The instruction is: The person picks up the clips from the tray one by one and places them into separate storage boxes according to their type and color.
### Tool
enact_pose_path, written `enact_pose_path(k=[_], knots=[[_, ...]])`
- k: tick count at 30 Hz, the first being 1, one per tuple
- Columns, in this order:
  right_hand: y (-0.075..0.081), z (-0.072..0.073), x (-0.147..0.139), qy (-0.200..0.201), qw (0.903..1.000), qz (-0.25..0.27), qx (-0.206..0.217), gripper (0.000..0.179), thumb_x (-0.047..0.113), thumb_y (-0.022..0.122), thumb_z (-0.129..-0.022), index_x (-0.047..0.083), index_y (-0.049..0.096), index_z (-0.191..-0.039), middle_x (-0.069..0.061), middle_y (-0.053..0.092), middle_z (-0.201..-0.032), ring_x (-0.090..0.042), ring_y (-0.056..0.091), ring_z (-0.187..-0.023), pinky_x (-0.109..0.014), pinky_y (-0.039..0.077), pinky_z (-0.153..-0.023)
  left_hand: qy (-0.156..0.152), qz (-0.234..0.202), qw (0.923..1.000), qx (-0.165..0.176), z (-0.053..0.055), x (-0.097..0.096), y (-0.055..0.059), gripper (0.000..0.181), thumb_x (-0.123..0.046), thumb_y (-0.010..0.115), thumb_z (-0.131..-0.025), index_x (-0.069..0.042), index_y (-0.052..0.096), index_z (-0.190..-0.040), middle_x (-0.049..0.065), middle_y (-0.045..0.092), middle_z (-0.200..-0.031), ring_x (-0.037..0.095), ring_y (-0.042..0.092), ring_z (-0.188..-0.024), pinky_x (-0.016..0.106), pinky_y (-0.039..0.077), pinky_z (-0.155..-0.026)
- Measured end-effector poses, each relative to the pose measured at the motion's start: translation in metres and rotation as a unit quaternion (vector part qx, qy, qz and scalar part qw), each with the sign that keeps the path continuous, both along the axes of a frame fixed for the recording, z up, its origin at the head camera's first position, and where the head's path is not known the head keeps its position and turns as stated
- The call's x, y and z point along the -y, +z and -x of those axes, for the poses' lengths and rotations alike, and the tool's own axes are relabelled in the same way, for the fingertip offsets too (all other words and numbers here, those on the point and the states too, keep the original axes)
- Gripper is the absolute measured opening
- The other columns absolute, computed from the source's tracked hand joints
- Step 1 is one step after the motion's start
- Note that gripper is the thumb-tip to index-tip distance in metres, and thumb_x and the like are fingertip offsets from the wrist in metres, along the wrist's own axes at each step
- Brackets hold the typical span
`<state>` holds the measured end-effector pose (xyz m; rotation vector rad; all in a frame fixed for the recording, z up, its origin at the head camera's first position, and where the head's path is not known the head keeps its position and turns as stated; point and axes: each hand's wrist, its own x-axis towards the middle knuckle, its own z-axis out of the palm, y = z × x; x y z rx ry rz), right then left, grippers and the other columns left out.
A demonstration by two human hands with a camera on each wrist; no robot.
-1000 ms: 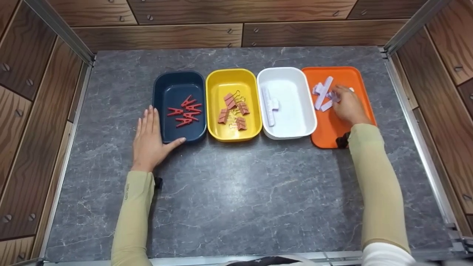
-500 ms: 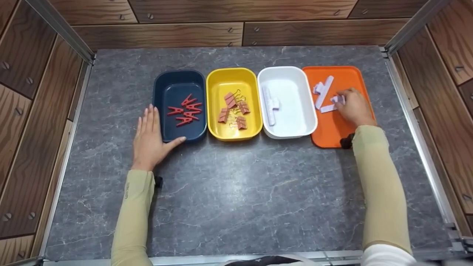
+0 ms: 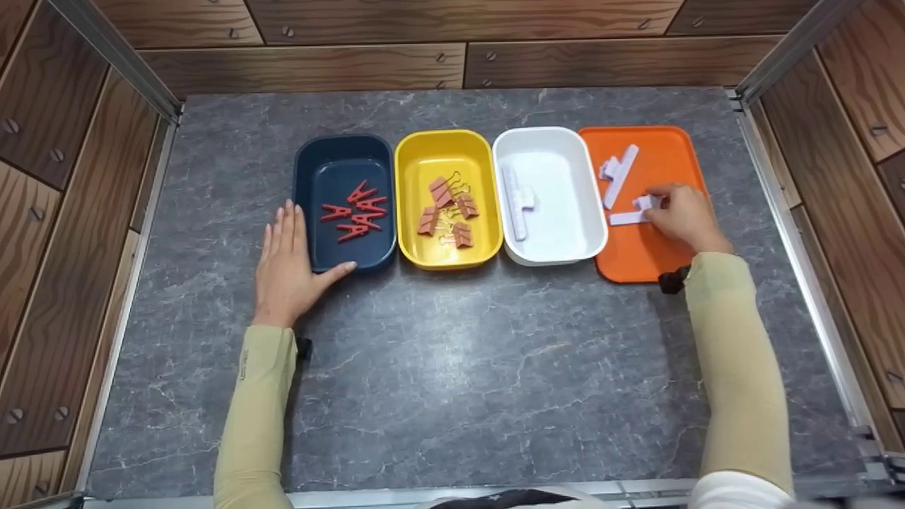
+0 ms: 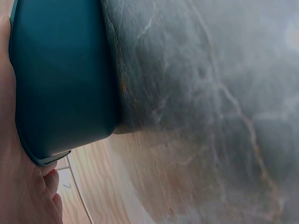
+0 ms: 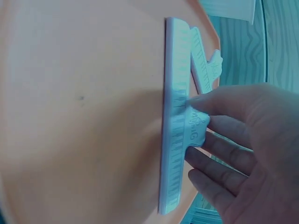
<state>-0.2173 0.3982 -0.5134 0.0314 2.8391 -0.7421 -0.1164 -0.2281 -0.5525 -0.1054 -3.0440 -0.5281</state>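
My right hand [image 3: 687,213] is over the orange tray [image 3: 629,261], pinching a lilac bag clip [image 5: 176,116] by its handle between thumb and fingers. The clip's long bar lies close over the tray. A second lilac bag clip [image 3: 621,177] rests beside it, toward the far left of the tray. My left hand [image 3: 284,272] lies with straight fingers along the left side of the dark blue container [image 3: 344,145], its thumb at the near rim. In the left wrist view the same hand lies against the container's wall [image 4: 65,79].
Red clothespins [image 3: 360,212] lie in the dark blue container. Several reddish binder clips [image 3: 441,192] are in the yellow container [image 3: 445,263]. One lilac bag clip [image 3: 519,205] is in the white container [image 3: 548,258], directly left of the tray. Wood-patterned walls enclose the grey table [image 3: 452,396].
My right hand has shifted right and toward me over the tray. The pinched bag clip has swung from slanted to nearly crosswise. My left hand stays in place.
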Motion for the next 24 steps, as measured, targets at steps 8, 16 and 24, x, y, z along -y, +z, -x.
enact_pose_path(k=[8, 16, 24], knots=[[0.001, -0.008, -0.006, -0.014, 0.9993, 0.032, 0.014, 0.042, 0.010, 0.071, -0.096, -0.009, 0.059, -0.132, -0.030, 0.056, -0.129, -0.042, 0.052, -0.110, -0.056, 0.047, -0.094, 0.000, -0.002, 1.0000, -0.003, 0.002, 0.000, -0.001, 0.130, -0.091, 0.048, -0.079, -0.003, 0.001, -0.162, 0.011, -0.005, -0.169, 0.022, -0.007, -0.154, 0.035, -0.008, -0.123], [-0.005, -0.015, -0.012, -0.024, 0.9979, 0.059, 0.001, 0.043, 0.012, 0.078, -0.091, -0.008, 0.059, -0.124, -0.028, 0.058, -0.120, -0.040, 0.053, -0.105, -0.053, 0.046, -0.090, 0.004, 0.000, 1.0000, 0.000, 0.001, 0.000, -0.002, 0.131, -0.091, 0.047, -0.078, -0.003, 0.000, -0.162, 0.012, -0.004, -0.169, 0.023, -0.007, -0.154, 0.035, -0.009, -0.122], [0.000, -0.019, -0.014, -0.031, 0.9970, 0.070, -0.005, 0.044, 0.008, 0.079, -0.089, -0.008, 0.056, -0.123, -0.029, 0.059, -0.121, -0.043, 0.055, -0.113, -0.056, 0.046, -0.097, -0.004, -0.002, 1.0000, -0.004, 0.001, 0.001, -0.002, 0.130, -0.090, 0.049, -0.079, -0.003, 0.001, -0.162, 0.012, -0.004, -0.169, 0.022, -0.007, -0.154, 0.035, -0.008, -0.123]])
